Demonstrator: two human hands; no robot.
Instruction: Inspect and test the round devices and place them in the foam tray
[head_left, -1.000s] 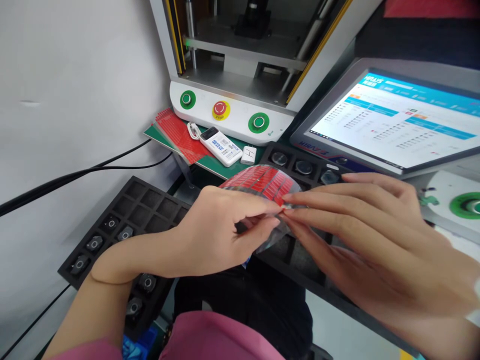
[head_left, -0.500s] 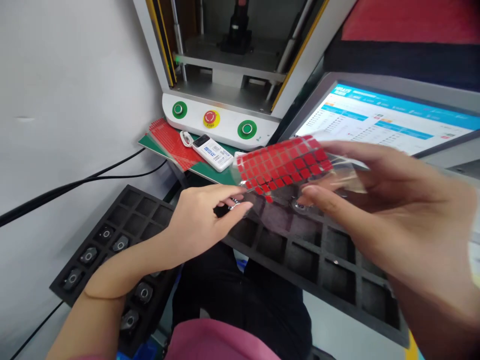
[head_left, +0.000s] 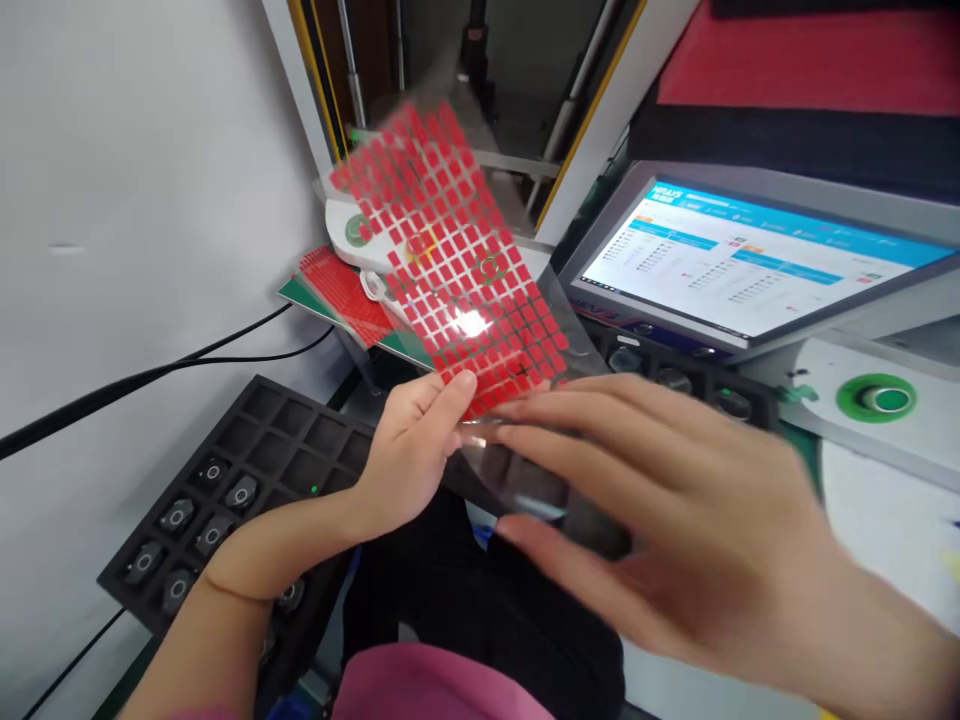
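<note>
My left hand (head_left: 416,440) pinches the lower end of a clear sheet of red square stickers (head_left: 457,250) between thumb and fingers. The sheet stands up in front of the machine, its far corner blurred, and a glare spot shows on it. My right hand (head_left: 660,520) reaches in from the right, slightly blurred by motion, with fingers stretched and thumb apart. Its fingertips are by the sheet's bottom edge; whether they touch it I cannot tell. Under these fingers a patch of clear film shows over something dark.
A black compartment tray (head_left: 300,440) at left holds several dark watch-like parts (head_left: 214,470). Behind stand a white-framed press machine (head_left: 345,225) and a lit monitor (head_left: 750,260). More red sheets (head_left: 337,285) lie by the wall; black cables (head_left: 225,350) cross there. A green button (head_left: 876,398) is at right.
The sticker sheet has passed from my right hand to my left and swung from low and nearly flat to upright. My right hand has come left and spread its fingers.
</note>
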